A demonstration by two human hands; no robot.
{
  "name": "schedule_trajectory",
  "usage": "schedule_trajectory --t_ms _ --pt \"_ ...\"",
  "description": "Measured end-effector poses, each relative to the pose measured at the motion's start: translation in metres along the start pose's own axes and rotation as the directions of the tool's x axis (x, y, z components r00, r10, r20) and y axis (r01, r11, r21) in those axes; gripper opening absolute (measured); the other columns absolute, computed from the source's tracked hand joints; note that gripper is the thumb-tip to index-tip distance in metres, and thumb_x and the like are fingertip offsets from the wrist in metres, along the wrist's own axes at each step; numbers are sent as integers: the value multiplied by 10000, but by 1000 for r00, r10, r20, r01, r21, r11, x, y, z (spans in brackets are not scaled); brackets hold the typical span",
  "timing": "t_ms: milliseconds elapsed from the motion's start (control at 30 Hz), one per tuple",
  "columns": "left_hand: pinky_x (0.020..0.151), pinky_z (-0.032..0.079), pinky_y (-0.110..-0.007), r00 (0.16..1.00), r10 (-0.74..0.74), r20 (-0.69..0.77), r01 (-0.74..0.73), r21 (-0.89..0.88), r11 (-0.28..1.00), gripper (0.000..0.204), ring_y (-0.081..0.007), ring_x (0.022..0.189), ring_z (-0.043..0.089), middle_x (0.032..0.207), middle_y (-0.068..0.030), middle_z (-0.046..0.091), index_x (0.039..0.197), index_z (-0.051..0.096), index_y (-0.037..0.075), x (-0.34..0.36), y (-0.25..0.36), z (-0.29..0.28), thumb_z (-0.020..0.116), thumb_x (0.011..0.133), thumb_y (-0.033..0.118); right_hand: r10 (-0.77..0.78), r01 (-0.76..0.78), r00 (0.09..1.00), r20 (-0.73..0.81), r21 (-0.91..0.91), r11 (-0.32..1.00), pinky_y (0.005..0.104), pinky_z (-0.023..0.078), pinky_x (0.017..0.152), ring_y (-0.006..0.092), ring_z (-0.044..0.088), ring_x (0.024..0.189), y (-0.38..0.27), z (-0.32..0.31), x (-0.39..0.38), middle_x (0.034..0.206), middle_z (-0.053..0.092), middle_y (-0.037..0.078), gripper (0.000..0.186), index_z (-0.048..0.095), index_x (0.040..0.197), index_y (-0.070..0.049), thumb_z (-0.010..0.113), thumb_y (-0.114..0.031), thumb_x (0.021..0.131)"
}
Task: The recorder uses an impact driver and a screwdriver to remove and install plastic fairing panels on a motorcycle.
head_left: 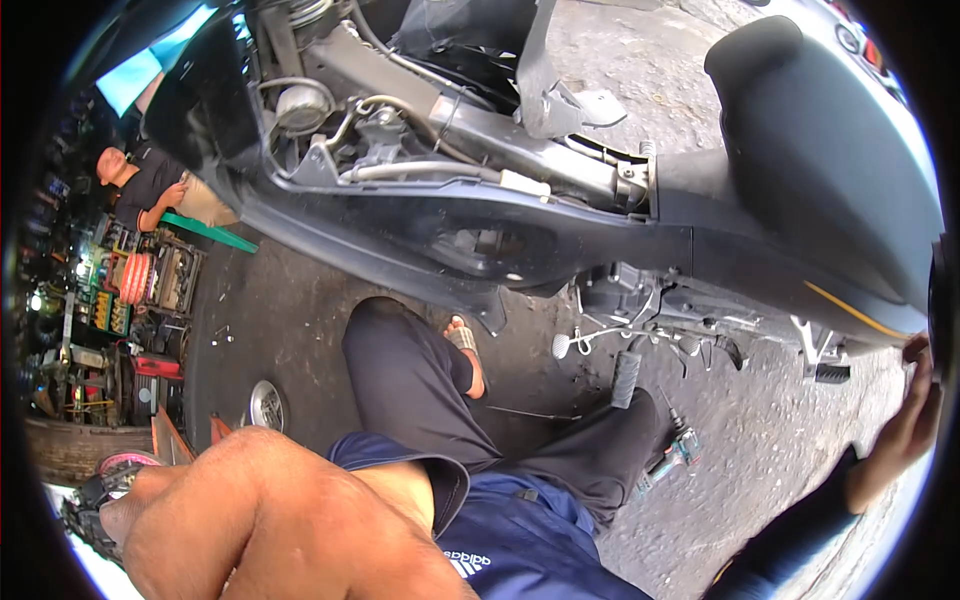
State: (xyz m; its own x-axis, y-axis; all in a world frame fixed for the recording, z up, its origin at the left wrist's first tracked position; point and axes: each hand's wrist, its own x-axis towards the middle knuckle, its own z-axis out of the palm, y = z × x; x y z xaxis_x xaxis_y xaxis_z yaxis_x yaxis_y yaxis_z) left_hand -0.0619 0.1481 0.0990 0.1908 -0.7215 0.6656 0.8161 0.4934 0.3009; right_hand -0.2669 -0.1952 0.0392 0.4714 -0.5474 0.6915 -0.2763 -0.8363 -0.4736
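Close in front, at the lower left, my left hand [205, 500] is raised with its fingers bent. Whatever its fingers hold, if anything, is hidden from this angle. At the far right my right hand [903, 425] reaches up with fingers stretched out, its fingertips at the dark rear end of the motorcycle. The black motorcycle [600, 235] stands across the upper view with its frame tube [570, 160], hoses and wiring bare ahead of the seat [820, 150]. A foot peg [626, 378] and a pedal [560, 346] stick out below it, near my knees.
A teal cordless drill [683, 449] lies on the ground beside my leg. A round metal dish [266, 404] is on the floor at left. Farther off, a person [150, 185] in dark clothing sits by a green bench [210, 231]. Shelves of tools and parts [115, 300] line the left.
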Motion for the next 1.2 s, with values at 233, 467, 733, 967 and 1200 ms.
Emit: schedule_trajectory --t_ms 233,467,733,967,1200 --pt "641 434 -562 981 40 -189 -27 72 997 305 -175 497 478 544 -66 455 549 430 83 -38 1 61 416 798 -93 500 -540 834 232 522 660 243 459 649 106 553 717 -17 113 -168 832 620 65 133 603 968 32 532 -76 933" --pt "914 390 -422 531 842 95 -52 995 -79 316 -241 1033 535 1113 -129 553 1051 529 -3 -81 61 -48 585 829 214 640 -733 510 574 679 -25 322 543 706 182 626 811 -17 254 -182 1064 610 111 469 481 1232 56 626 -246 903" --pt "1018 370 -488 180 821 -541 -103 820 563 676 -255 1244 442 1369 -86 454 1374 378 76 -100 223 -166 555 886 508 662 -550 393 638 740 -386 399 513 752 197 565 832 17 298 -151 1134 596 166 569 486 1167 55 672 -392 868" --pt "976 454 -365 246 937 -248 72 969 238 414 -235 1102 577 1211 -71 600 1200 556 60 -90 256 -190 418 957 365 655 -700 368 660 660 -272 359 526 753 254 592 947 12 291 -145 1156 605 216 683 444 1240 118 653 -421 876" --pt "992 450 -411 245 930 -273 34 961 274 426 -269 1136 561 1236 -105 585 1220 549 38 -92 260 -197 372 955 320 741 -681 377 555 709 -185 301 546 669 220 642 840 15 277 -144 993 645 186 477 546 1100 85 681 -314 875"
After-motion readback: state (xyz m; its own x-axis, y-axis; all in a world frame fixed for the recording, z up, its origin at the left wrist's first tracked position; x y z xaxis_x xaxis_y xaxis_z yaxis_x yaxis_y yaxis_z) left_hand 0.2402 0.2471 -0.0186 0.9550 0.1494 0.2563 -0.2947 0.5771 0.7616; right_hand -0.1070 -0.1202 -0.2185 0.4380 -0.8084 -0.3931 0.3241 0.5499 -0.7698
